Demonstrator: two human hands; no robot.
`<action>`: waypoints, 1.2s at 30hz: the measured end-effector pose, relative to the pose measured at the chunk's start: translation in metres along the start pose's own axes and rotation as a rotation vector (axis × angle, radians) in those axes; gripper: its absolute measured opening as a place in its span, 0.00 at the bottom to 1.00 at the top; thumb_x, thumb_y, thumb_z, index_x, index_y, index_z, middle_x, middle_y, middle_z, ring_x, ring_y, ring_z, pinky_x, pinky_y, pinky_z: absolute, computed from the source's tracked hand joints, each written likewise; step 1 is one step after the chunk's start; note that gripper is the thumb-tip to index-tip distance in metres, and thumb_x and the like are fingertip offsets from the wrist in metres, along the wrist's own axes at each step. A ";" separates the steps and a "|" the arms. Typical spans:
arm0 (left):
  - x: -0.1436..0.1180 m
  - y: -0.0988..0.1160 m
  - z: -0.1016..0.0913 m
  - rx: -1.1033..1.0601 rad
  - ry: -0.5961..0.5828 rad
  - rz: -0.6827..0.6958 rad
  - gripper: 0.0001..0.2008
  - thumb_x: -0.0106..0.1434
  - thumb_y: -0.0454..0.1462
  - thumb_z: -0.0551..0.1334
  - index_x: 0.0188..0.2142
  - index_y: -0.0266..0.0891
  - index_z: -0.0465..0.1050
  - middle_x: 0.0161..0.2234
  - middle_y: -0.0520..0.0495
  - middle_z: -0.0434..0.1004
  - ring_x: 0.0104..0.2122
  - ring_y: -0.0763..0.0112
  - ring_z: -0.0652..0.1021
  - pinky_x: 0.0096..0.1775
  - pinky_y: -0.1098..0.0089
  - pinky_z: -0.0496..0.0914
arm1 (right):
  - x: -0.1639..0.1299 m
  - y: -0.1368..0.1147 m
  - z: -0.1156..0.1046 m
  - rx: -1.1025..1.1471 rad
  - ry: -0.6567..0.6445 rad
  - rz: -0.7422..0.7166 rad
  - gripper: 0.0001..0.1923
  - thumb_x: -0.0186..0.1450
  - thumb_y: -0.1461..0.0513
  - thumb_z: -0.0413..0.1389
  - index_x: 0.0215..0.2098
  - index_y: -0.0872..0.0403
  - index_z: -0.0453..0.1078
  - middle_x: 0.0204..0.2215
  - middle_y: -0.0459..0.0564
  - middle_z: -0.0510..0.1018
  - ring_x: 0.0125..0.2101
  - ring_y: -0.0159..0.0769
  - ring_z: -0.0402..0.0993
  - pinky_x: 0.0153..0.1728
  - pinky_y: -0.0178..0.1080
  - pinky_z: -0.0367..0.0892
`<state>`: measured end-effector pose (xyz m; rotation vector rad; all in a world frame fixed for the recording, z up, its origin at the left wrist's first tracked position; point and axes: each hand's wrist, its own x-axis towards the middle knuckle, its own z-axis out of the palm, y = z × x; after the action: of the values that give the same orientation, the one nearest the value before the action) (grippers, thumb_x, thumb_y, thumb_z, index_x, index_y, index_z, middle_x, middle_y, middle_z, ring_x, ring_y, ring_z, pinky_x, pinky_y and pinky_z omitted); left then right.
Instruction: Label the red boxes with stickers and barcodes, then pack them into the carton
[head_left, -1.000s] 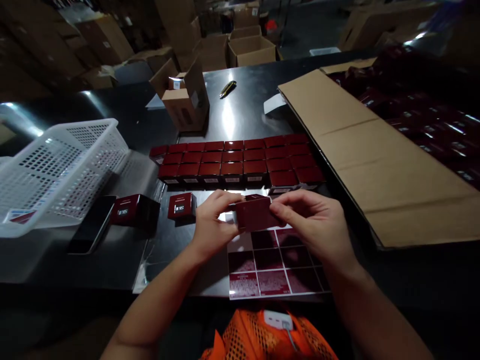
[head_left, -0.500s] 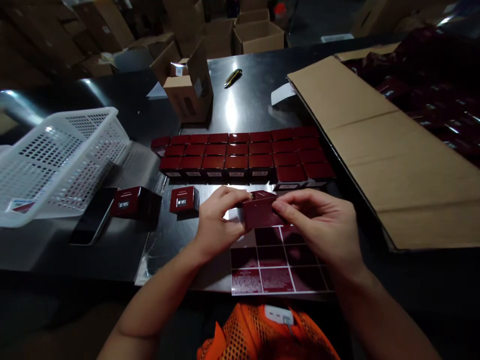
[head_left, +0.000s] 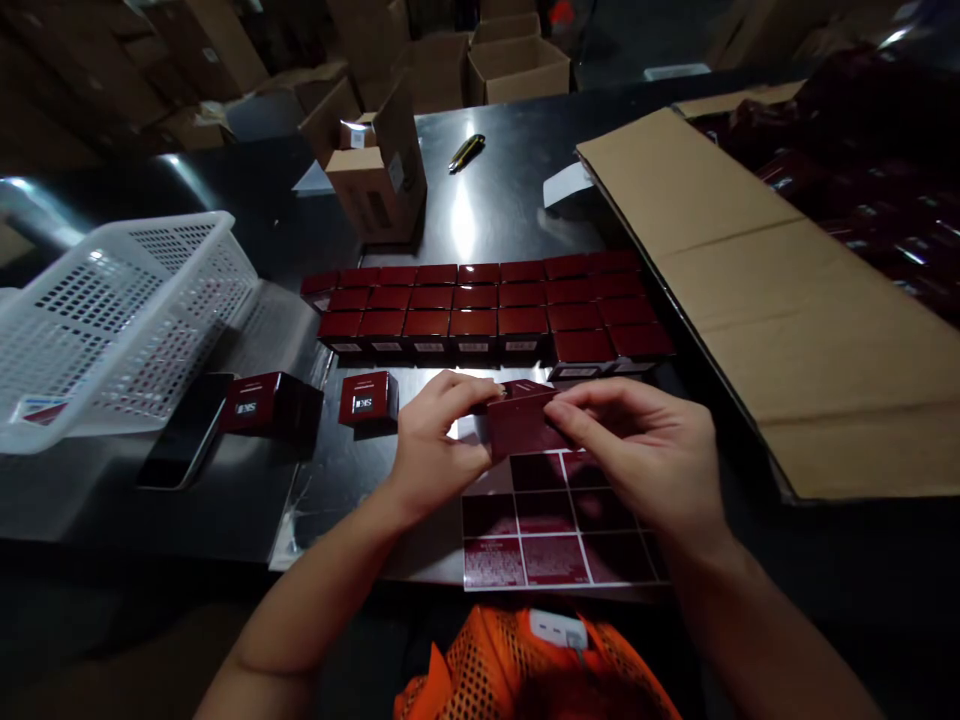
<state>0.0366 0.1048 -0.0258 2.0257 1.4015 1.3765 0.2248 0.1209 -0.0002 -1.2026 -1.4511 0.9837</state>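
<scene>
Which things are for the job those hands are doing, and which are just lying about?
Probably for the job:
dark red box, held by the left hand and right hand
sheet of dark red panels below
rows of similar boxes

Probably just lying about:
phone
yellow-and-dark tool
white paper strip

You are at a packing station in what appears to be a warehouse. Identify it by the metal worktop [head_left: 499,215], the brown cartons [head_left: 206,55] piled behind it, the rows of small dark-red boxes [head_left: 474,298], the label sheet [head_left: 553,558] and your orange mesh vest [head_left: 469,662].
</scene>
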 end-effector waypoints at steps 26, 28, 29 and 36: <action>-0.012 -0.015 0.061 -0.924 0.189 -0.788 0.24 0.41 0.36 0.75 0.37 0.41 0.69 0.32 0.54 0.79 0.32 0.70 0.78 0.35 0.69 0.73 | -0.025 0.064 -0.041 -0.595 -0.456 -0.329 0.17 0.60 0.58 0.67 0.47 0.51 0.77 0.45 0.54 0.79 0.47 0.46 0.75 0.48 0.48 0.72; -0.015 -0.018 0.063 -0.840 0.213 -0.719 0.24 0.41 0.36 0.76 0.37 0.41 0.70 0.32 0.54 0.78 0.32 0.71 0.78 0.37 0.70 0.73 | -0.024 0.084 -0.036 -0.617 -0.479 -0.361 0.18 0.58 0.58 0.69 0.46 0.52 0.78 0.45 0.56 0.80 0.48 0.48 0.75 0.49 0.51 0.70; -0.016 -0.021 0.063 -0.797 0.220 -0.681 0.24 0.41 0.36 0.76 0.37 0.41 0.70 0.32 0.54 0.78 0.33 0.72 0.78 0.37 0.71 0.72 | -0.023 0.090 -0.035 -0.620 -0.477 -0.374 0.18 0.57 0.58 0.69 0.45 0.53 0.78 0.44 0.56 0.80 0.47 0.48 0.75 0.48 0.51 0.70; -0.021 -0.029 0.070 -0.674 0.185 -0.667 0.23 0.44 0.39 0.76 0.39 0.41 0.72 0.34 0.53 0.78 0.34 0.71 0.77 0.38 0.71 0.71 | -0.025 0.084 -0.034 -0.610 -0.462 -0.313 0.09 0.58 0.58 0.69 0.36 0.51 0.78 0.42 0.53 0.79 0.46 0.46 0.74 0.47 0.49 0.69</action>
<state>0.0784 0.1182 -0.0911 0.9166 1.2669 1.4562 0.2752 0.1122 -0.0793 -1.1454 -2.3435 0.6353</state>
